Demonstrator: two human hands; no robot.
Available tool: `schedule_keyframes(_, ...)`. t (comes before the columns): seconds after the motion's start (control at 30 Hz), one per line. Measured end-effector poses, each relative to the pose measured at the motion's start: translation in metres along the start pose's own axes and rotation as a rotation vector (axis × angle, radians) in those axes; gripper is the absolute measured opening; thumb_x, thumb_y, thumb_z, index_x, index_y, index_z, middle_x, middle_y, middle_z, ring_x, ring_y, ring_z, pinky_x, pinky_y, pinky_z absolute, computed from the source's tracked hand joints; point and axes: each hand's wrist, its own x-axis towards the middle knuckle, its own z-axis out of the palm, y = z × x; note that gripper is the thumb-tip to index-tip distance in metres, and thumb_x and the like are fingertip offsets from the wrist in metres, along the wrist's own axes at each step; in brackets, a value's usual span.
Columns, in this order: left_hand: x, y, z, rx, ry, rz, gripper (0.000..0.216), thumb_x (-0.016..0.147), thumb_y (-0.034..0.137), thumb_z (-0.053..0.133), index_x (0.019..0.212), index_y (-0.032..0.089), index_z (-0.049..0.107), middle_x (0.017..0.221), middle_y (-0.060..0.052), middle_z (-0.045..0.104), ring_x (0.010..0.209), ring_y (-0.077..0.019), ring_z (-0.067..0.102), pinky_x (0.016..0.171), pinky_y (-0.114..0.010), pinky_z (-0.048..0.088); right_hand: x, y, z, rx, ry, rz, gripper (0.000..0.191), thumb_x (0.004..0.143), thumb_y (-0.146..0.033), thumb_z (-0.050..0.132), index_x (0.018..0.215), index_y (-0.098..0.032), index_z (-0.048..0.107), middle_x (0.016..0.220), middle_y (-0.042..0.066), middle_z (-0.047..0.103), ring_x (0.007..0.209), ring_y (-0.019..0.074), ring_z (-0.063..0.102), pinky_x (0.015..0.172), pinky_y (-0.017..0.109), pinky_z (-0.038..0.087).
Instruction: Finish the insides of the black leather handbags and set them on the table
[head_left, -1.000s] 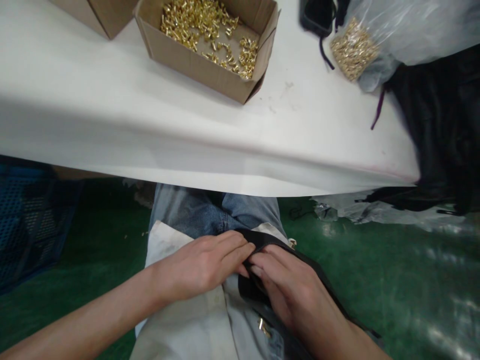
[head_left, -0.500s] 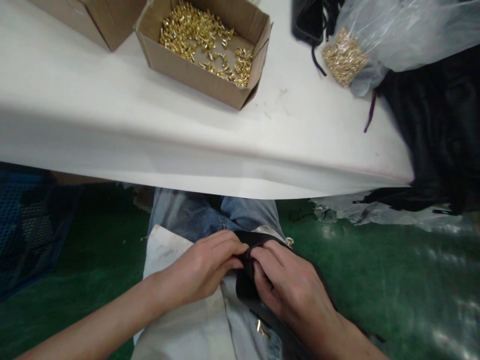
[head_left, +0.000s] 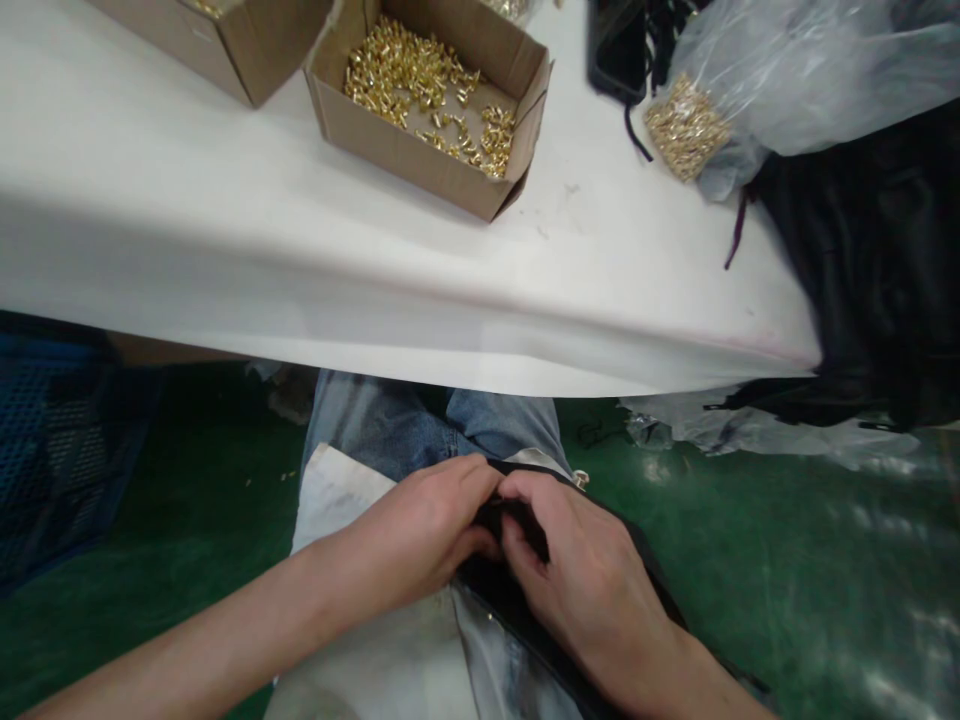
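A black leather-like piece [head_left: 501,590] lies across my lap, running from between my fingers down to the lower right. My left hand [head_left: 431,525] pinches its upper edge from the left. From the right, my right hand [head_left: 589,580] grips the same edge with curled fingers, and the two sets of fingertips nearly meet. What lies right between the fingertips is hidden. A small gold-coloured metal fitting [head_left: 580,480] shows beside the piece, just past my right hand.
On the white-covered table [head_left: 225,220] stands an open cardboard box [head_left: 405,165] of gold rivets, with another box [head_left: 262,50] beside it. A plastic bag [head_left: 810,80] of gold parts and black material [head_left: 885,230] lie right. A blue crate [head_left: 60,450] stands lower left.
Both hands keep hold of the black piece, with their fingertips shifted closer together. The gold fittings seen below my right hand are now mostly hidden. The view has shifted slightly left.
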Motion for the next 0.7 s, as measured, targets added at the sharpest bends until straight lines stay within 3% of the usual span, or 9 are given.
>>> schedule_keyframes(0.1,-0.002,-0.003,0.001,0.140,-0.010,0.048,0.020,0.097,0.002,0.064,0.109,0.018,0.063,0.105,-0.005,0.069,0.091,-0.0228,0.066,0.081,-0.035,0.056,-0.002,-0.004,0.001,0.019,0.016,0.030,0.026,0.107,-0.007,0.057,0.128,-0.023,0.058,0.105,0.003,0.074,0.091,0.0194,0.076,0.081,0.032,0.059)
schedule_keyframes(0.23,-0.005,-0.004,0.000,0.146,0.030,0.138,0.015,0.102,0.004,0.056,0.102,0.017,0.063,0.097,-0.003,0.067,0.084,-0.0204,0.063,0.074,-0.032,0.052,-0.007,-0.009,0.002,-0.011,0.033,0.031,0.023,0.110,-0.010,0.053,0.127,-0.024,0.058,0.104,0.003,0.076,0.091,0.0198,0.077,0.081,0.033,0.060)
schedule_keyframes(0.4,-0.012,-0.009,0.003,0.007,0.058,0.151,0.019,0.104,0.002,0.055,0.112,0.016,0.064,0.106,-0.006,0.069,0.097,-0.0221,0.066,0.085,-0.034,0.055,-0.018,-0.011,-0.004,0.071,0.002,0.077,0.026,0.113,-0.016,0.052,0.136,-0.026,0.058,0.120,0.005,0.078,0.107,0.0199,0.079,0.094,0.032,0.063)
schedule_keyframes(0.57,-0.013,-0.015,0.007,-0.005,0.088,0.194,0.016,0.105,0.004,0.058,0.114,0.016,0.064,0.103,-0.006,0.066,0.096,-0.0223,0.065,0.083,-0.033,0.053,-0.029,-0.004,-0.017,0.124,0.005,0.152,0.023,0.114,-0.017,0.048,0.124,-0.028,0.065,0.104,0.001,0.079,0.090,0.0165,0.079,0.078,0.026,0.062)
schedule_keyframes(0.7,-0.010,-0.017,0.008,-0.018,0.100,0.222,0.019,0.103,0.002,0.059,0.115,0.016,0.064,0.103,-0.005,0.067,0.097,-0.0220,0.065,0.085,-0.033,0.053,-0.032,0.003,-0.024,0.048,0.004,0.080,0.028,0.111,-0.013,0.053,0.128,-0.027,0.071,0.116,0.005,0.081,0.103,0.0203,0.080,0.090,0.031,0.063)
